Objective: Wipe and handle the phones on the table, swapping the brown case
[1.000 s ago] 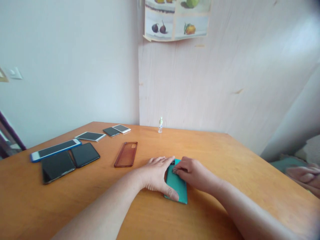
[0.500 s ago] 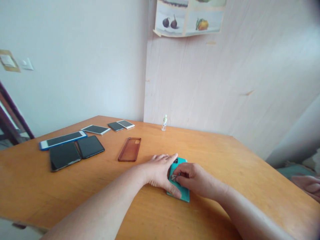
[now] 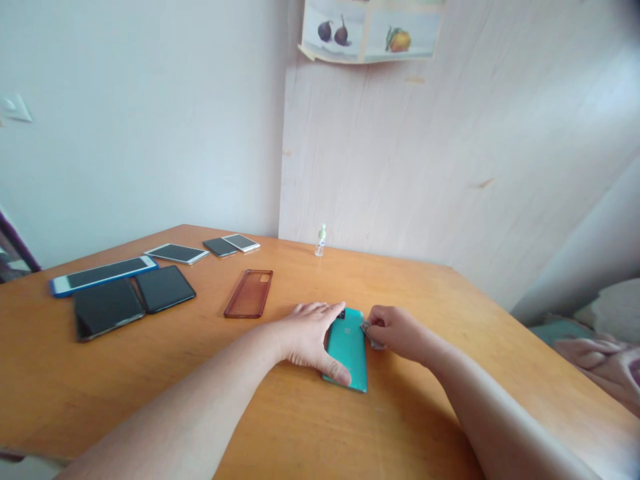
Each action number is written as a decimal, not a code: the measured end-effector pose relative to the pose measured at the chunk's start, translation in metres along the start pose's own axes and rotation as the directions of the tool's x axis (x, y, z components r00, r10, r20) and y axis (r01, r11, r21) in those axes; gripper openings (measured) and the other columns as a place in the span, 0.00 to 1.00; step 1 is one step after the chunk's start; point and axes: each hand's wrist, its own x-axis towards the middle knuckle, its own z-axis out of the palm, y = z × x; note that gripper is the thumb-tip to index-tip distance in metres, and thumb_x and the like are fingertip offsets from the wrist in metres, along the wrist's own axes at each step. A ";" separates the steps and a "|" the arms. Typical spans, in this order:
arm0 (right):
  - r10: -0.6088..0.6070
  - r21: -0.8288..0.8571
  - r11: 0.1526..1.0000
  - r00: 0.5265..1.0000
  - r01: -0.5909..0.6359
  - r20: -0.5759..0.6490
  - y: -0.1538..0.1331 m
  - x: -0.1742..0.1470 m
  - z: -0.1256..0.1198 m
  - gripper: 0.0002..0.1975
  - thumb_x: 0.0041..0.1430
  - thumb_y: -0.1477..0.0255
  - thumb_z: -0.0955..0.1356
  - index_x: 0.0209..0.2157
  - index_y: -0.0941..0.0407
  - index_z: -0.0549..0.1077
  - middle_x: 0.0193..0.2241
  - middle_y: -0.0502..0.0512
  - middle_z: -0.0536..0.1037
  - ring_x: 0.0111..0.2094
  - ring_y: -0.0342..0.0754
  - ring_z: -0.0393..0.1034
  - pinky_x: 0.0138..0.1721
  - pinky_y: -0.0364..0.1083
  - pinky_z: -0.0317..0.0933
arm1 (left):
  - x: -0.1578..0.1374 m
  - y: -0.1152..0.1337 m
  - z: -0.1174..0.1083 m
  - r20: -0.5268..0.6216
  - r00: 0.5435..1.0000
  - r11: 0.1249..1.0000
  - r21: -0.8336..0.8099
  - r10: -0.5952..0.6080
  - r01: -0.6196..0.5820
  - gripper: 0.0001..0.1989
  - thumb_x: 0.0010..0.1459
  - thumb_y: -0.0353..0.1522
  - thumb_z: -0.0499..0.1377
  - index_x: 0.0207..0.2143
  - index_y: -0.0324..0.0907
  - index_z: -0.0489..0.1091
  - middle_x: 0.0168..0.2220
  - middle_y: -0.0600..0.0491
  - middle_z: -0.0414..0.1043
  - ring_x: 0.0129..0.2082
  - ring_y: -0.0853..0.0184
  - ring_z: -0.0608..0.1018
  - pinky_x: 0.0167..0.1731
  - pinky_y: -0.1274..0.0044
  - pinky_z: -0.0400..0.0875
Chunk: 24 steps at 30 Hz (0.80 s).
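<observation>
Tabletop (image 3: pixel 415 287) bears 1 teal phone (image 3: pixel 347 350).

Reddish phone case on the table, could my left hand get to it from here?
Probably yes: the left hand would have to leave the teal phone, but nothing visible stands between it and the reddish phone case.

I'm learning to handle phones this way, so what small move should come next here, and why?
Probably slide the right hand's grip leftward, bringing the crumpled whitish wad onto the back of the flat teal phone. The wad is pinched at the phone's right edge, most of that back lies exposed, and the left hand's grip seems to steady its left side.
</observation>
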 end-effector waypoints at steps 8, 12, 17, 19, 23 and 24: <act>-0.141 0.101 0.989 0.868 0.106 0.476 -0.034 -0.044 -0.017 0.02 0.50 0.74 0.65 0.26 0.54 0.70 0.22 0.46 0.76 0.22 0.42 0.66 0.20 0.39 0.52 | 0.001 0.000 0.000 0.008 1.000 1.000 -0.007 0.002 -0.002 0.65 0.36 0.64 0.59 0.69 0.48 0.33 0.70 0.46 0.39 0.68 0.48 0.48 0.63 0.59 0.46; -0.194 0.121 0.979 0.916 0.162 0.351 -0.029 -0.033 -0.006 0.02 0.53 0.73 0.66 0.28 0.55 0.70 0.23 0.46 0.75 0.24 0.41 0.65 0.24 0.40 0.54 | 0.001 0.000 0.000 0.004 1.000 1.000 -0.008 0.018 -0.018 0.65 0.37 0.64 0.59 0.69 0.48 0.33 0.70 0.46 0.39 0.68 0.49 0.47 0.63 0.60 0.45; -0.188 -0.078 0.981 0.976 0.180 -0.108 -0.015 -0.003 0.013 0.03 0.54 0.72 0.66 0.29 0.56 0.70 0.28 0.50 0.73 0.29 0.43 0.66 0.30 0.41 0.57 | 0.002 -0.003 0.002 -0.005 1.000 1.000 -0.012 0.018 -0.018 0.64 0.37 0.64 0.59 0.69 0.48 0.33 0.70 0.46 0.38 0.68 0.48 0.46 0.63 0.59 0.44; -0.230 -0.121 0.970 0.953 0.210 -0.197 -0.016 -0.002 0.017 0.02 0.54 0.74 0.66 0.31 0.56 0.71 0.30 0.51 0.72 0.32 0.44 0.66 0.33 0.42 0.58 | 0.002 -0.003 0.003 -0.005 1.000 0.999 -0.021 0.024 -0.024 0.64 0.38 0.64 0.59 0.69 0.48 0.33 0.70 0.46 0.39 0.68 0.48 0.46 0.63 0.59 0.44; -0.398 -0.040 0.917 0.917 0.397 -0.021 -0.039 -0.022 0.016 0.07 0.56 0.77 0.64 0.30 0.55 0.74 0.31 0.50 0.73 0.32 0.43 0.67 0.34 0.41 0.59 | 0.001 -0.002 0.003 -0.005 1.000 0.999 -0.041 0.020 -0.021 0.64 0.37 0.63 0.59 0.69 0.48 0.34 0.70 0.46 0.38 0.68 0.49 0.46 0.64 0.59 0.44; -0.441 0.003 0.897 0.896 0.441 0.053 -0.046 -0.028 0.015 0.08 0.57 0.78 0.64 0.30 0.54 0.75 0.30 0.50 0.74 0.32 0.43 0.67 0.34 0.41 0.60 | 0.001 -0.001 0.002 -0.007 1.000 0.999 -0.044 0.018 -0.018 0.64 0.37 0.63 0.60 0.69 0.48 0.34 0.70 0.46 0.38 0.68 0.48 0.46 0.64 0.59 0.44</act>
